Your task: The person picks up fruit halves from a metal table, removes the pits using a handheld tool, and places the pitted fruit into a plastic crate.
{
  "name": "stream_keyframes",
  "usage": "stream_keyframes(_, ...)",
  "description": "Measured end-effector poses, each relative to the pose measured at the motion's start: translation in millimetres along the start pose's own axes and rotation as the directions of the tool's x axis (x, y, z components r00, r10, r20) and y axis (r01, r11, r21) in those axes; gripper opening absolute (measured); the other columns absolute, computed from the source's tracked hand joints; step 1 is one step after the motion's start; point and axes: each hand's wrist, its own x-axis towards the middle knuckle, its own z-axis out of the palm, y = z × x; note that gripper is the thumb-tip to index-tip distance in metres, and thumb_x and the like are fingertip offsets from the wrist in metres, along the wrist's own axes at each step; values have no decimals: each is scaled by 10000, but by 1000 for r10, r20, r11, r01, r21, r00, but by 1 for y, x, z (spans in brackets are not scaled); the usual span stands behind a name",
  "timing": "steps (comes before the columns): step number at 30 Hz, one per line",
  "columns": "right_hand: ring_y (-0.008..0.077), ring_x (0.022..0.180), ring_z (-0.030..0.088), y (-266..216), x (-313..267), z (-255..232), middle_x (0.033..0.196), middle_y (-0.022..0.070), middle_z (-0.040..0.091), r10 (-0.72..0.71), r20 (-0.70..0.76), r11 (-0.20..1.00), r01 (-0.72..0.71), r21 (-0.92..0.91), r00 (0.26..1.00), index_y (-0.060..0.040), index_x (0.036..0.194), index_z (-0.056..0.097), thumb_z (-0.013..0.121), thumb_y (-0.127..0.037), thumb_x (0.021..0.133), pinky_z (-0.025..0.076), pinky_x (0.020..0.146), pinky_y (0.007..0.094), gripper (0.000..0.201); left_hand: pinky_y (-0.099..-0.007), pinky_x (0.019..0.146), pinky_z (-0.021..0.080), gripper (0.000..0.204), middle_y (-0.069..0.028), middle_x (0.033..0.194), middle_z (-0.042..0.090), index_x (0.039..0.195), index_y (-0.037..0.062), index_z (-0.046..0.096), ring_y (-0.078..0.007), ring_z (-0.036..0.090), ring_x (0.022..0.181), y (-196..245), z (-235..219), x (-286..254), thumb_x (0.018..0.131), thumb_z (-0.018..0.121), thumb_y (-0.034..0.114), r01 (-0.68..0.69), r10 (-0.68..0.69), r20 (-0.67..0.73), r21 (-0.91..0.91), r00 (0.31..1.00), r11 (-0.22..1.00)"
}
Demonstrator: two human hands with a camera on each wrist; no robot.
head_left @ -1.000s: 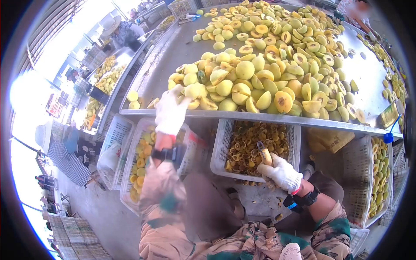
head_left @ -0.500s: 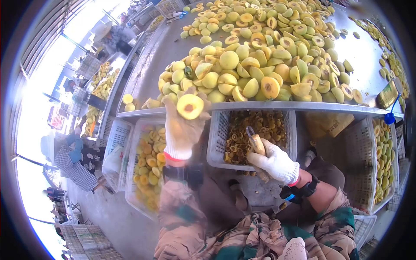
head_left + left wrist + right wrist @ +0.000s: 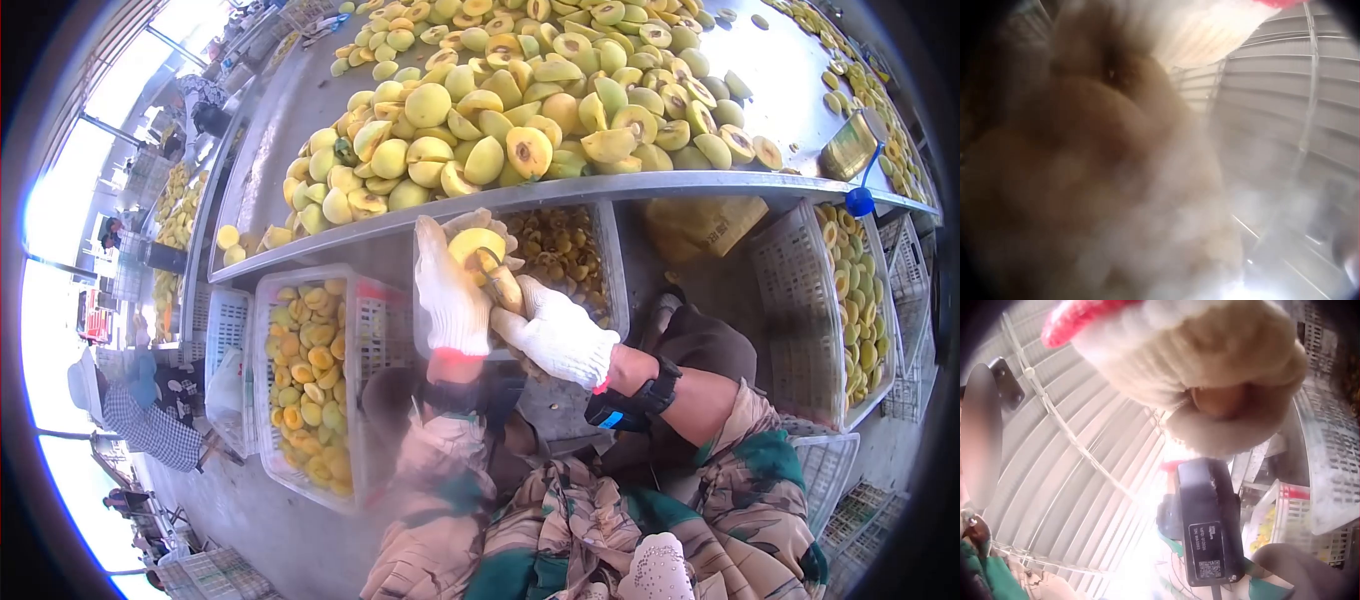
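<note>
In the head view my gloved left hand [image 3: 448,300] holds a yellow peach half [image 3: 475,242] in its fingers, cut face up. My gloved right hand [image 3: 562,338] grips a pitting tool by its wooden handle [image 3: 507,291]. The tool's metal loop lies over the middle of the cut face. Both hands are in front of the metal table [image 3: 265,185], partly over a crate [image 3: 613,270] of brown pits and scraps. Curled glove fingers [image 3: 1229,356] wrap the handle's end in the right wrist view. The left wrist view is mostly blurred glove.
Many peach halves [image 3: 430,104] are heaped on the table behind its raised front edge [image 3: 600,187]. A crate [image 3: 375,325] of pitted halves stands at left, another crate [image 3: 800,310] of halves at right. A brown sack [image 3: 710,225] lies under the table.
My left hand has taken a peach half off the heap and brought it back and to the right. The right hand has raised the tool to it.
</note>
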Motion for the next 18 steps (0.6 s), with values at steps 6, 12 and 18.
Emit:
stream_keyframes(6,144,532,562,-8,-3,-9,707,43,584,84,184,991,-102,90,979,-42,1039,538,581,-269,907,438,486,284,266,-388,631,569,644,-166,899,663,1026,-23,616,-275,664,780,2,9,-7,1029,305,540,77,-59,-108,168,992,983)
stream_keyframes(12,36,423,399,2,-4,-27,609,-83,440,3,684,610,-544,577,729,-134,875,537,601,-204,954,320,387,185,124,-417,658,559,587,-158,937,658,1097,13,595,-273,647,794,10,2,-12,1022,329,531,359,-351,83,-108,933,927)
stream_keyframes(18,23,397,339,-3,-13,-39,583,-87,378,21,591,583,-490,648,807,-96,873,531,574,-183,986,264,344,177,149,-467,693,551,631,-170,925,641,1046,-3,584,-323,627,785,2,-34,17,1031,258,537,226,-301,-103,-447,948,866)
